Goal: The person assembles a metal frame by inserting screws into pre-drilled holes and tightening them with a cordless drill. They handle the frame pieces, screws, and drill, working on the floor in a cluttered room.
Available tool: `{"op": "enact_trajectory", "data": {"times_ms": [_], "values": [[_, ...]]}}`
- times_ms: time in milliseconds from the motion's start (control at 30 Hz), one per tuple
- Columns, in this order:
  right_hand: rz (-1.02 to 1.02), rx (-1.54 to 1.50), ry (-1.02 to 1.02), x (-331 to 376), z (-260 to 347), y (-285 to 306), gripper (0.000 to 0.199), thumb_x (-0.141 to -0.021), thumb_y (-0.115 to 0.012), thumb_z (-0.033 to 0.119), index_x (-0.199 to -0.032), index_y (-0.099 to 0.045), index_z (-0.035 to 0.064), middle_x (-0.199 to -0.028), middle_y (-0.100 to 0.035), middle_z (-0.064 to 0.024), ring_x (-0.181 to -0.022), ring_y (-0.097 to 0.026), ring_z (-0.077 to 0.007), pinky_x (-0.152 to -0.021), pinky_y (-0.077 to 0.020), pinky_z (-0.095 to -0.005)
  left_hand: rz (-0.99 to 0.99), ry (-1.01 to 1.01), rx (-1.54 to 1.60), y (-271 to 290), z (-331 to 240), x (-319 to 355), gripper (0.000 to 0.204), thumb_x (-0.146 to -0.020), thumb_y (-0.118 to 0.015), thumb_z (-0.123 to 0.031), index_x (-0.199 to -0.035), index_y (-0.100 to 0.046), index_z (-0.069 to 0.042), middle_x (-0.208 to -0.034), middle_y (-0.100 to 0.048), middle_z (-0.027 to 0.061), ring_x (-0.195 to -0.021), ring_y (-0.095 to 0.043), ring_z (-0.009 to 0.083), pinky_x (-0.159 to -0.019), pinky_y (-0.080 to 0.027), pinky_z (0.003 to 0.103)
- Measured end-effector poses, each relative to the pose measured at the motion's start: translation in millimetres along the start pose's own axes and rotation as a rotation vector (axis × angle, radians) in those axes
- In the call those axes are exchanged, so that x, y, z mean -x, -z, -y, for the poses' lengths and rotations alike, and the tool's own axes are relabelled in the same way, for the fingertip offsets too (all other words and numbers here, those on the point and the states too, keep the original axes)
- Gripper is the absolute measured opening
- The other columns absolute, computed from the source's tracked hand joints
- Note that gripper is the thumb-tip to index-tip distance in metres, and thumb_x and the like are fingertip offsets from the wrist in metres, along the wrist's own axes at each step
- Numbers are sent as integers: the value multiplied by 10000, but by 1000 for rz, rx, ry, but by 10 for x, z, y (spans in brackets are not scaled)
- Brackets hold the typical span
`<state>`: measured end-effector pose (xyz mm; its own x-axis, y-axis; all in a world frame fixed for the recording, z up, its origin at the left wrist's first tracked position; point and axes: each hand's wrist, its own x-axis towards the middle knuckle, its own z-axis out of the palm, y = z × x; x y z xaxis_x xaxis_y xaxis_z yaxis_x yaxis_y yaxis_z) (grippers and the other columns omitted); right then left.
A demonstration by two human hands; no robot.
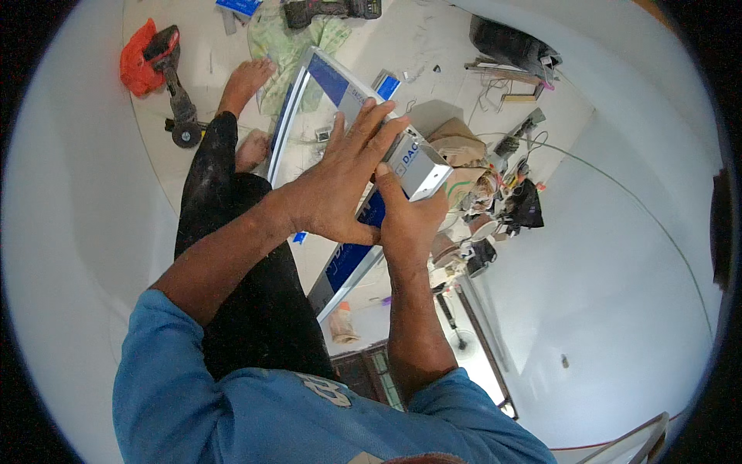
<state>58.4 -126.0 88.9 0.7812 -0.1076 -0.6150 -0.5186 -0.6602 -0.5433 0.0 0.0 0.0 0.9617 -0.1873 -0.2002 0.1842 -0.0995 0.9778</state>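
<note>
A silver metal frame [403,165] with blue and white protective film stands tilted before me, its near corner pointing right. My left hand [336,174] lies across this corner, fingers stretched and apart on the upper bar, thumb reaching toward the lower bar. Close beside it, my right hand [415,224] grips the frame just below the corner, its thumb up along the bar. Most of the right fingers are hidden behind the metal. The frame's long lower bar [340,271] slants down toward my lap.
An angle grinder-like tool [182,104] lies beside an orange-red bag [135,66] on the floor. A cordless power tool [328,9] rests near a green cloth [270,46]. To the right are a black case [506,46], a brown sack [457,143] and cluttered cables. A pale wall [618,255] rises there.
</note>
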Motion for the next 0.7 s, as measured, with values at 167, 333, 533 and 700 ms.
{"op": "enact_trajectory", "data": {"times_ms": [167,333,533,700], "values": [[58,7,-55,-28,70,121,523,-937,-869,196,-1309,-613,-69,-1172,-754,-217,-1073,-742,-275,-930,-593,-417,20,38,-2,-22,-97,-80,1609,-570,-1006,-521,-1767,-36,-57,-1806,-37,301,-1678,-12,561,-1277,-31,832],[185,-129,-125,-1,35,169,747,-910,-892,297,-1443,-519,-69,-1258,-689,-233,-1192,-688,-311,-1032,-553,-458,-30,-22,105,-21,-40,-104,1589,-506,-983,-397,-1754,-73,-24,-1800,-70,313,-1680,-55,554,-1346,-230,639],[194,-185,485,-382,-351,281,737,-976,-735,391,-1533,-542,-50,-1516,-554,-298,-1436,-528,-410,-1259,-346,-514,-60,-36,34,-54,-35,-91,1542,-578,-978,-489,-1753,-93,-25,-1775,-102,348,-1670,-87,568,-1327,-249,664],[374,-235,518,-614,-305,306,660,-966,-717,450,-1417,-668,-29,-1500,-613,-247,-1404,-573,-386,-1215,-401,-490,-62,-57,31,-29,-1,-75,1539,-616,-964,-573,-1754,-83,-28,-1768,-97,361,-1668,-75,572,-1318,-234,698]]}}
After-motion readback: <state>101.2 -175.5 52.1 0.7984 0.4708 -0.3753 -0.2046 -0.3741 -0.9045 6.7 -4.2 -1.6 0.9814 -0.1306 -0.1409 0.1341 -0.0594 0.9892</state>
